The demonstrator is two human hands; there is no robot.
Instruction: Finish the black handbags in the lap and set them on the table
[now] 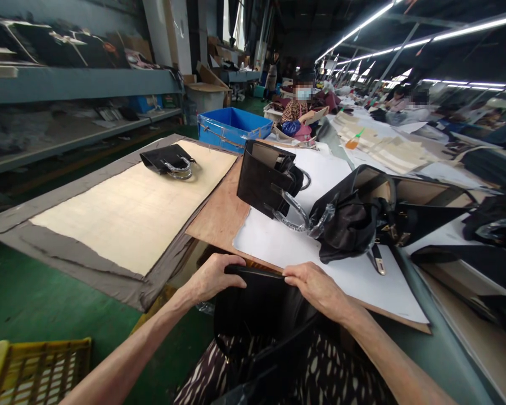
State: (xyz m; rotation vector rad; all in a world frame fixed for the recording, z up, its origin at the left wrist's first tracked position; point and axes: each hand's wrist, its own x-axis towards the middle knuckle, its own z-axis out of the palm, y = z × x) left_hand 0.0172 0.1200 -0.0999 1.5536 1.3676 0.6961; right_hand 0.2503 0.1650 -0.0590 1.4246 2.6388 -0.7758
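Holds the black bag (257, 304) over the patterned lap (211, 371), beside the bench (419, 357), with the fingers of left hand (215, 275) and right hand (316, 288) clamped on its top edge. Has dark bags (263, 180) on a white sheet (278, 239) ahead, 1 handbag (162, 158) on a cream sheet (139, 214) farther left.

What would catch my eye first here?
Probably the black bag on the lap, its top edge gripped by the left hand and right hand. Next, the bright blue bin beyond the table, and the black bags with wrapped handles on the white sheet.
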